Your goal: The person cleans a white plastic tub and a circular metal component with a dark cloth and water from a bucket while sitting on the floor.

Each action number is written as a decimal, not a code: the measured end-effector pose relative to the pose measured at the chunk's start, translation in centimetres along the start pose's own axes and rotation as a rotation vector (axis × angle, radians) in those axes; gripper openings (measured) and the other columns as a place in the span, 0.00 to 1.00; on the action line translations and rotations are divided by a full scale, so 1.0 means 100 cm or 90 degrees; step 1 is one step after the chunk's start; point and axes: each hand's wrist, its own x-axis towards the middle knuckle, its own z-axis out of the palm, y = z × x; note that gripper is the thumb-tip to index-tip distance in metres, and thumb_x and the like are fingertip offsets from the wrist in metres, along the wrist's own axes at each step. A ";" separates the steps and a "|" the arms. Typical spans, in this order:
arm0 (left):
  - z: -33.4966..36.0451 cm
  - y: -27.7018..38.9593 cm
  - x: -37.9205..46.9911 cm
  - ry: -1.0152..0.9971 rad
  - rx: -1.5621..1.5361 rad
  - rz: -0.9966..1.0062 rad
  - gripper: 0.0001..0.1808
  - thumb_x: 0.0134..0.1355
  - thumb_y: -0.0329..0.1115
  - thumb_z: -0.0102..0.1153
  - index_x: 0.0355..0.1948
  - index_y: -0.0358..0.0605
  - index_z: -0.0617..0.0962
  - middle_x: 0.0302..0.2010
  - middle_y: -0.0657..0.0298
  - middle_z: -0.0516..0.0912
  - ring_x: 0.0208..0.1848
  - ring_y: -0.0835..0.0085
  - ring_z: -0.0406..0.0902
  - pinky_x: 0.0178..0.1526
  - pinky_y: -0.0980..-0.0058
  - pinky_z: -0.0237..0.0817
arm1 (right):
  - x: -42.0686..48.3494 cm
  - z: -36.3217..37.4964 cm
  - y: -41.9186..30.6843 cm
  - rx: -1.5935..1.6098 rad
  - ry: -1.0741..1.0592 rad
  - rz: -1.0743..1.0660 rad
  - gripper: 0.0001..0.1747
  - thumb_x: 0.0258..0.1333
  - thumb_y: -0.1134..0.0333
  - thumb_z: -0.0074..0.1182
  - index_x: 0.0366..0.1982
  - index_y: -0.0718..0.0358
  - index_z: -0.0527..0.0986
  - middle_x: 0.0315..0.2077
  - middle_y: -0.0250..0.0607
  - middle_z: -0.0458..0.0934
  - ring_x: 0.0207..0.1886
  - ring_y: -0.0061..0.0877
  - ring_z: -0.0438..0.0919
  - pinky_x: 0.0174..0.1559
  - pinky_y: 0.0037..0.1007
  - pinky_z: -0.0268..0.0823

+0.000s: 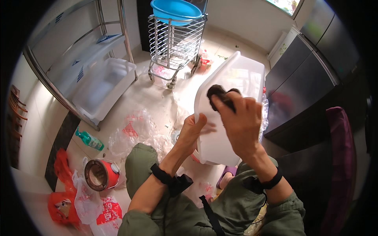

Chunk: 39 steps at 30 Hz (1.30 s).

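A translucent white plastic storage box [220, 144] stands tilted in front of my knees. My left hand [189, 129] grips its left edge, thumb on the near face and fingers partly hidden behind the rim. In my right hand [244, 125] is a dark, fuzzy-edged scrubber [220, 96], pressed to or just over the box's upper face. Blur and my fingers hide its exact shape. What supports the box underneath is mostly covered by it.
Crumpled plastic bags [138, 129], a green pump bottle [91, 141] and a red bucket [110, 174] lie leftward. Beyond are a wheeled wire cart [165, 56] carrying a blue basin [177, 13], and a white tub [109, 97] by a metal rack [125, 44]. A grey refrigerator [295, 85] borders the right.
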 end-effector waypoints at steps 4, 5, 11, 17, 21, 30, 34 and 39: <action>0.010 0.010 0.003 0.039 -0.038 -0.002 0.26 0.69 0.54 0.44 0.47 0.38 0.76 0.38 0.64 0.81 0.40 0.79 0.78 0.42 0.78 0.73 | -0.020 0.024 -0.019 0.042 0.001 -0.036 0.24 0.44 0.67 0.54 0.48 0.52 0.79 0.45 0.28 0.71 0.41 0.23 0.68 0.45 0.27 0.59; 0.010 0.008 0.002 0.041 -0.041 -0.002 0.26 0.69 0.54 0.44 0.47 0.38 0.76 0.38 0.64 0.81 0.40 0.79 0.78 0.42 0.78 0.73 | -0.023 0.024 -0.020 0.042 -0.002 -0.038 0.24 0.44 0.67 0.54 0.48 0.52 0.79 0.45 0.28 0.71 0.41 0.23 0.68 0.45 0.27 0.59; -0.007 0.017 -0.001 0.073 -0.082 -0.060 0.42 0.58 0.71 0.43 0.51 0.39 0.74 0.37 0.65 0.75 0.37 0.76 0.73 0.44 0.75 0.70 | -0.082 0.029 -0.038 0.112 -0.126 -0.072 0.25 0.47 0.69 0.50 0.50 0.54 0.78 0.45 0.29 0.72 0.40 0.23 0.69 0.46 0.27 0.60; -0.001 0.000 0.009 0.205 -0.025 -0.008 0.41 0.54 0.71 0.52 0.45 0.38 0.75 0.33 0.63 0.75 0.34 0.74 0.73 0.42 0.72 0.71 | -0.141 0.028 -0.024 0.167 -0.248 -0.005 0.23 0.46 0.69 0.51 0.48 0.53 0.79 0.42 0.31 0.72 0.41 0.26 0.71 0.45 0.30 0.64; -0.011 -0.001 0.023 0.288 -0.130 -0.007 0.38 0.51 0.68 0.59 0.43 0.39 0.75 0.31 0.64 0.76 0.33 0.74 0.74 0.38 0.75 0.72 | -0.174 0.022 -0.006 0.181 -0.264 0.084 0.20 0.43 0.70 0.54 0.43 0.52 0.81 0.40 0.33 0.74 0.41 0.29 0.73 0.43 0.32 0.66; -0.053 0.028 0.015 0.454 -0.237 0.057 0.26 0.53 0.62 0.63 0.35 0.48 0.79 0.27 0.69 0.79 0.28 0.77 0.74 0.34 0.79 0.68 | -0.203 0.013 0.065 0.288 -0.099 0.585 0.14 0.49 0.77 0.56 0.40 0.61 0.82 0.35 0.38 0.75 0.38 0.31 0.78 0.42 0.28 0.71; -0.070 0.023 0.008 0.450 -0.207 0.044 0.25 0.55 0.61 0.61 0.33 0.50 0.77 0.27 0.70 0.78 0.27 0.77 0.72 0.33 0.80 0.67 | -0.148 -0.012 0.058 0.403 0.033 0.531 0.16 0.49 0.81 0.54 0.41 0.63 0.80 0.38 0.39 0.75 0.41 0.28 0.76 0.46 0.27 0.69; -0.069 0.017 -0.005 0.438 -0.195 -0.055 0.23 0.57 0.62 0.58 0.27 0.53 0.75 0.21 0.72 0.76 0.22 0.76 0.73 0.26 0.79 0.66 | -0.113 -0.014 0.002 0.355 -0.137 -0.046 0.18 0.41 0.73 0.57 0.39 0.52 0.82 0.40 0.30 0.74 0.38 0.24 0.73 0.43 0.27 0.64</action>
